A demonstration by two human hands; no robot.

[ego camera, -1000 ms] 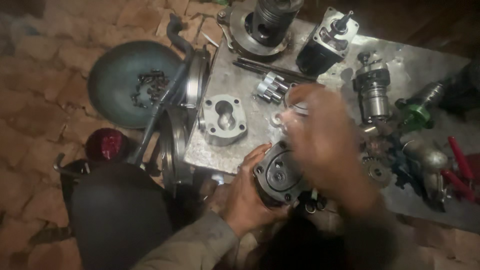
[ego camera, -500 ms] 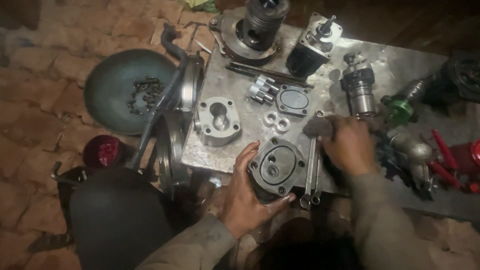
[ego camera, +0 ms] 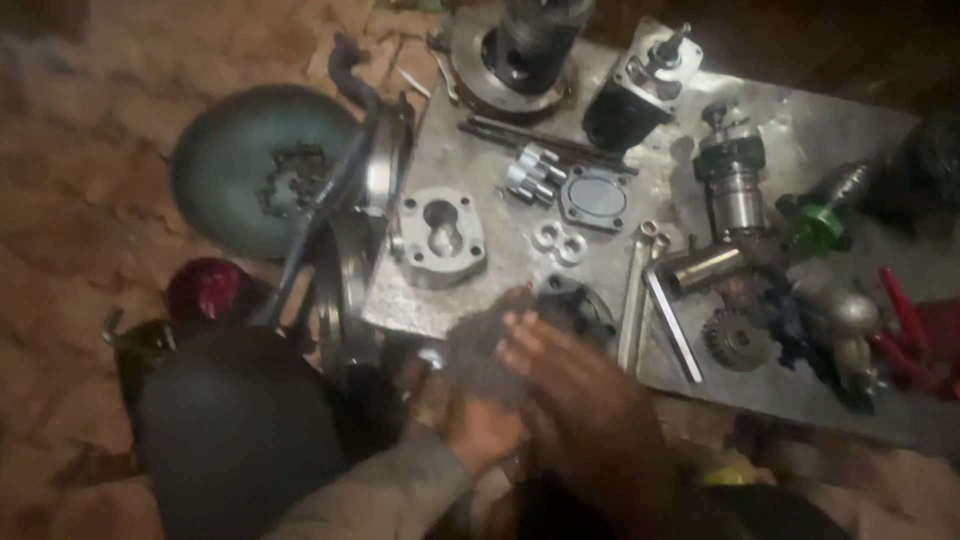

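Observation:
Both my hands meet at the near edge of a metal sheet, blurred by motion. My left hand grips a dark speckled rag from below. My right hand lies over the rag with its fingers stretched out, touching its right side. Just behind the fingers sits a dark round pump housing, partly hidden by the hands. A grey pump body with a figure-eight bore lies on the sheet to the left of the rag.
On the sheet lie two wrenches, a small gear, two rings, a cover plate, bolts, a shaft unit and red-handled tools. A round pan with a chain sits on the floor to the left.
My right hand left the wrenches on the sheet and came back to my left hand. The left hand let go of the dark housing and now holds a rag.

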